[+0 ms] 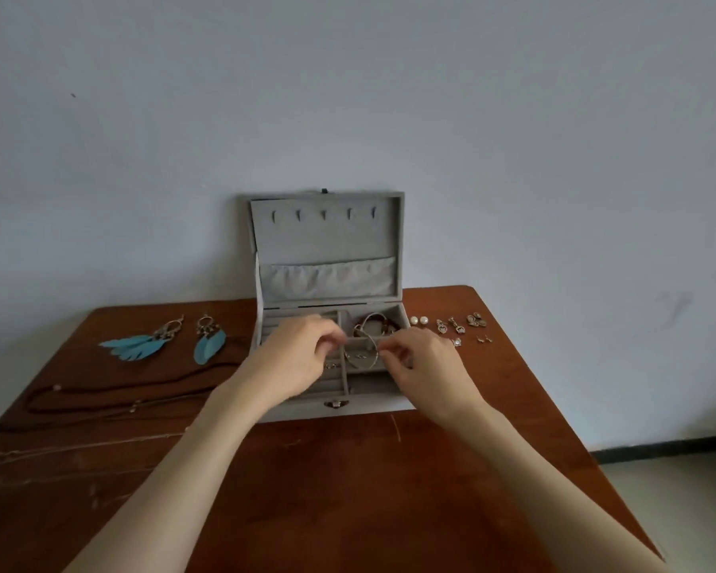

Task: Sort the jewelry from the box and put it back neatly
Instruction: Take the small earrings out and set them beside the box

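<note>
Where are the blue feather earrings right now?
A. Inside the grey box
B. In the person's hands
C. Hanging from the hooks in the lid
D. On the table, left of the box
D. The blue feather earrings lie flat on the table, to the left of the open grey box, away from both hands.
</note>
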A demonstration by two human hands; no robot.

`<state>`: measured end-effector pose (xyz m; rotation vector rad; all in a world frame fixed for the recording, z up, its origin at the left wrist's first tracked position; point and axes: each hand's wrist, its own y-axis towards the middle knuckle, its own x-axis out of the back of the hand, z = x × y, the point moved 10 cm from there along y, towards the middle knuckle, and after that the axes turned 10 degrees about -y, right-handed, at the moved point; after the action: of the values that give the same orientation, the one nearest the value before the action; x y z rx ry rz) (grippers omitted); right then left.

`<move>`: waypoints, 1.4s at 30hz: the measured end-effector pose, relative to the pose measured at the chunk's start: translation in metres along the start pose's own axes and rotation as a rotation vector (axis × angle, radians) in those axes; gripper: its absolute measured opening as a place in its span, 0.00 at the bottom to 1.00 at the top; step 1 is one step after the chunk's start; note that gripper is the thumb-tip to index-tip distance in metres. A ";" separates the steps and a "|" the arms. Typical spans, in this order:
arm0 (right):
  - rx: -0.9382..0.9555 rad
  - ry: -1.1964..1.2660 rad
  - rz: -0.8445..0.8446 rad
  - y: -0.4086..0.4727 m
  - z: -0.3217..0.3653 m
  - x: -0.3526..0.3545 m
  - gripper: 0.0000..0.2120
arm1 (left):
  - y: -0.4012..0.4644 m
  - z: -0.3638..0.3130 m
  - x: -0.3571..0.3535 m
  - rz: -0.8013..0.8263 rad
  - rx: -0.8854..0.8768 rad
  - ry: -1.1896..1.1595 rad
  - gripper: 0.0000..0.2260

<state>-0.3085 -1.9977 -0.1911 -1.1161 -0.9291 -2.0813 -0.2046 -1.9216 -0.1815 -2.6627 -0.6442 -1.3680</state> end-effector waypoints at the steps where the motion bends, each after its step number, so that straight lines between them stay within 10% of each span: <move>1: 0.011 -0.033 -0.008 0.002 0.005 -0.002 0.08 | -0.005 0.009 0.001 -0.002 0.016 0.006 0.12; 31: 0.083 -0.194 0.391 0.033 0.043 -0.058 0.06 | -0.023 0.044 0.013 -0.290 0.021 -0.092 0.03; 42: -0.019 0.094 0.196 0.012 0.014 -0.014 0.05 | -0.026 0.026 0.011 -0.286 0.004 -0.207 0.03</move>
<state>-0.2867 -1.9911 -0.1938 -1.0636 -0.7267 -1.9680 -0.1900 -1.8878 -0.1916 -2.8177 -1.0852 -1.1485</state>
